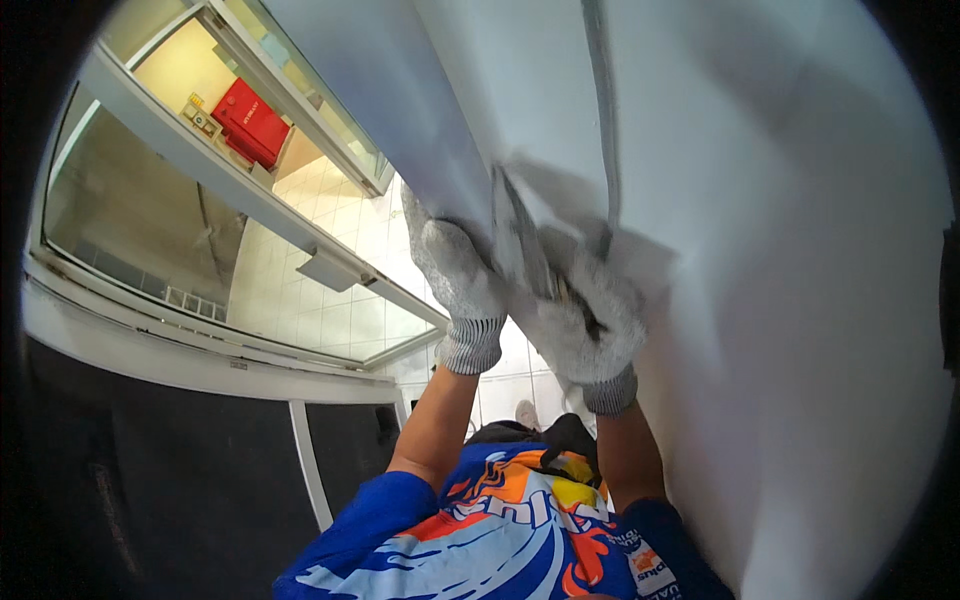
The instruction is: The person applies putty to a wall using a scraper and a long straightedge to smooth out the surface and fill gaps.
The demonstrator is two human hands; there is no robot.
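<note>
Smooth whitish wall [780,250] fills the right side, split by a dark vertical seam [604,110], while a bluish-grey panel [430,120] runs down to its left. Farther left stand a framed glass door [140,210], a red cabinet [252,122] and pale floor tiles [325,215]. Both hands wear whitish knit gloves. The right hand [597,310] has its grip clamped around a flat-bladed scraper [522,240], which sits between the two hands, its grey blade pointing up and leaning left near the panel's lower part. Whether the blade touches the surface cannot be told. The left hand [462,275] lies at the panel's left edge, thumb toward the face; its far fingers are partly hidden, so whether its grip closes on the edge is unclear. Good handling likely calls for a low, constant blade angle, even pressure and left fingertips well clear of the blade's path.
</note>
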